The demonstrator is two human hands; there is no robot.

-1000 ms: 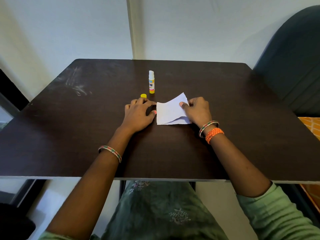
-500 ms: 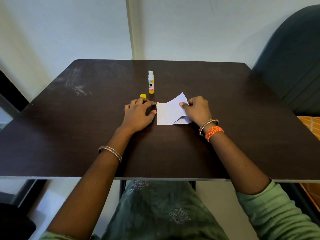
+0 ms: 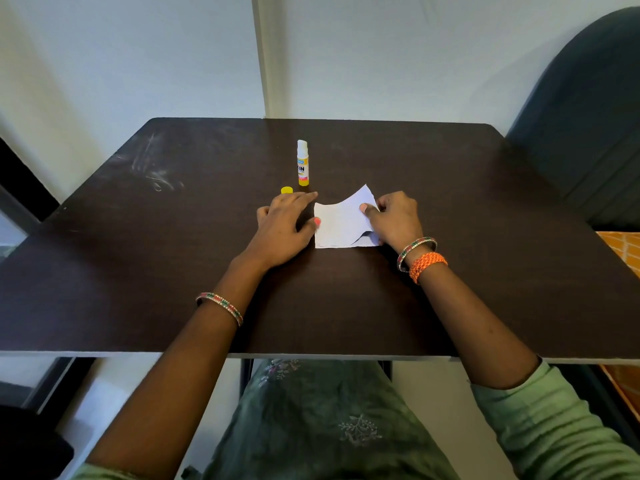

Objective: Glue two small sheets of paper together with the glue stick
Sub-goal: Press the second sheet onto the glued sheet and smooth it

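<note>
On the dark table (image 3: 467,188), pretty much dead centre, sits the white paper (image 3: 337,225), and both hands are right at it. Right hand (image 3: 394,220) is the one actually doing the holding: thumb on top of the upper sheet near its right edge, the other fingers curled in behind that edge, so it's pinching the sheet there. The far right corner of that sheet is lifted and curls up off the table, and you can see a second sheet lying flat underneath, peeking out at the near right with a dark gap of shadow between the two.

Left hand (image 3: 284,226) isn't gripping anything. It's lying palm down on the table with the fingers loose and spread, pointing far and right, and the thumb tip sits right at the left edge of the paper, touching it or close to it, can't quite tell which.

Glue stick (image 3: 302,163) stands upright a bit farther back, left of the paper, uncapped with the white tip showing. Its little yellow cap (image 3: 286,190) sits on the table just nearer and left of it, right beside the left hand's fingertips.

Both wrists have bangles (image 3: 417,252).
</note>
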